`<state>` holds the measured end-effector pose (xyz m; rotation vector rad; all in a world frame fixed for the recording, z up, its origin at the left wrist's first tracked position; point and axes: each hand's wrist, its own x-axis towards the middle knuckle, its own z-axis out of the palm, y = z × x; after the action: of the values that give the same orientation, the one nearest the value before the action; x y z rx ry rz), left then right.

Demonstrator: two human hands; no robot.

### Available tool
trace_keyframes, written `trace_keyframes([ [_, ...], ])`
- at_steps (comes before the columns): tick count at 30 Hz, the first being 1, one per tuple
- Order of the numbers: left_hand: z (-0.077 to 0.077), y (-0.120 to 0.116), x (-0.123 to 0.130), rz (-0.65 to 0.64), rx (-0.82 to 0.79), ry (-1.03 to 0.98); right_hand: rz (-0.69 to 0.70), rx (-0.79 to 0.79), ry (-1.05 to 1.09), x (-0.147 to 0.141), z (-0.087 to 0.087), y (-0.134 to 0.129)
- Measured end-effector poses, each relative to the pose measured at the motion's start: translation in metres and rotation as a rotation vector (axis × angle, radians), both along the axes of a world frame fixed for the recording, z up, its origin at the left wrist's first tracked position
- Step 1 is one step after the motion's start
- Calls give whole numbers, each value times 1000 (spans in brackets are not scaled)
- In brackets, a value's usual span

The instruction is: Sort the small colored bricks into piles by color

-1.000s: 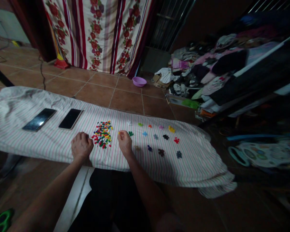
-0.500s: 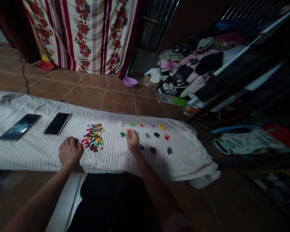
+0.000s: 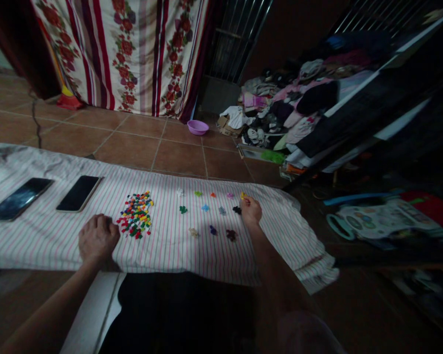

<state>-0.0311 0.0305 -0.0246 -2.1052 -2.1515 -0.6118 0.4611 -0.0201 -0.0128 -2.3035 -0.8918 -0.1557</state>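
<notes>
My right hand (image 3: 251, 210) is over the far right of the sorted clusters, thumb and fingertips pinched on a small yellow piece at the yellow cluster (image 3: 242, 195). Just left of the fingertips lies a black cluster (image 3: 237, 210). The hand covers part of the cloth where red pieces lay. My left hand (image 3: 99, 238) rests palm down on the striped cloth (image 3: 162, 255), fingers curled under, with nothing seen in it. Beside it spreads a mixed heap of tiny coloured pieces (image 3: 136, 215). Other clusters include green (image 3: 183, 209), white (image 3: 180, 192), light blue (image 3: 205, 208) and brown (image 3: 231, 235).
Two dark-screened phones, one nearer (image 3: 79, 193) and one farther left (image 3: 19, 198), lie on the cloth. A purple basin (image 3: 198, 128) stands on the tiled floor beyond. Heaped clothes (image 3: 276, 108) are at the back right, and a floral curtain (image 3: 140, 54) hangs behind.
My right hand has moved right, from near the green cluster to the yellow one, uncovering the light blue, beige and dark blue clusters. My left hand stays beside the mixed heap. The view has shifted slightly.
</notes>
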Motion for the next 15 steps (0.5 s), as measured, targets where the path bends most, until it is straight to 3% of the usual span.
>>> trace_keyframes([
  [8, 5, 0, 2, 3, -33, -14, -74, -211, 0, 26, 1, 4],
  [15, 4, 0, 3, 13, -29, -11, -62, -290, -58, 38, -6, 10],
])
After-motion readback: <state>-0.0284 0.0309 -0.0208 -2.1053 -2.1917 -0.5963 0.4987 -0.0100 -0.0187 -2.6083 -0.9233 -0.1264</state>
